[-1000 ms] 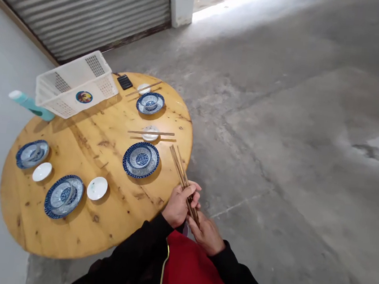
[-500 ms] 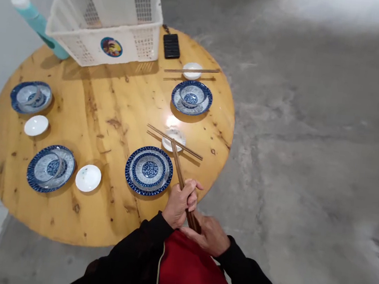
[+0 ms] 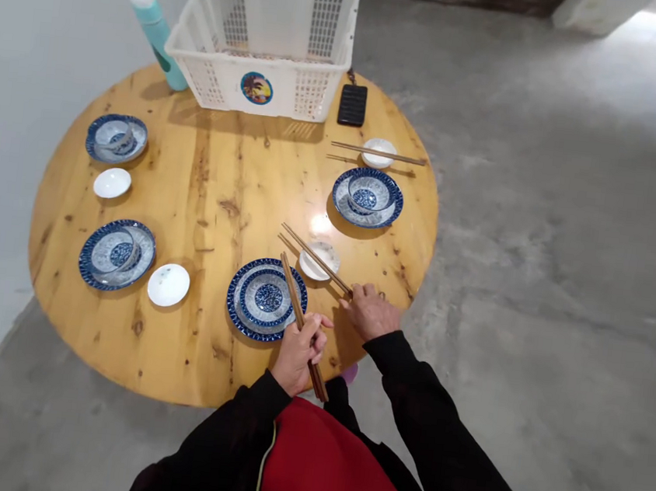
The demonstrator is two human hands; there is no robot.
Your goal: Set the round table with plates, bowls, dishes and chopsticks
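Note:
My left hand (image 3: 297, 349) is closed round a bundle of brown chopsticks (image 3: 292, 300) that slants up over the nearest blue patterned plate and bowl (image 3: 267, 298). My right hand (image 3: 370, 310) reaches onto the round wooden table (image 3: 216, 195) and pinches the near end of a chopstick pair (image 3: 315, 257) lying across a small white saucer (image 3: 318, 261). A second blue plate and bowl (image 3: 367, 196) sits further back on the right, with another saucer (image 3: 378, 153) carrying chopsticks behind it.
A white plastic basket (image 3: 267, 48) stands at the table's far side, a teal bottle (image 3: 154, 36) to its left and a black device (image 3: 353, 104) to its right. Two more blue plate settings (image 3: 117, 254) (image 3: 116, 138) with white saucers sit on the left. Bare concrete floor surrounds the table.
My right hand left the bundle and reached forward to the chopstick pair on the saucer. The view swung, bringing the table more central. My left hand keeps the bundle.

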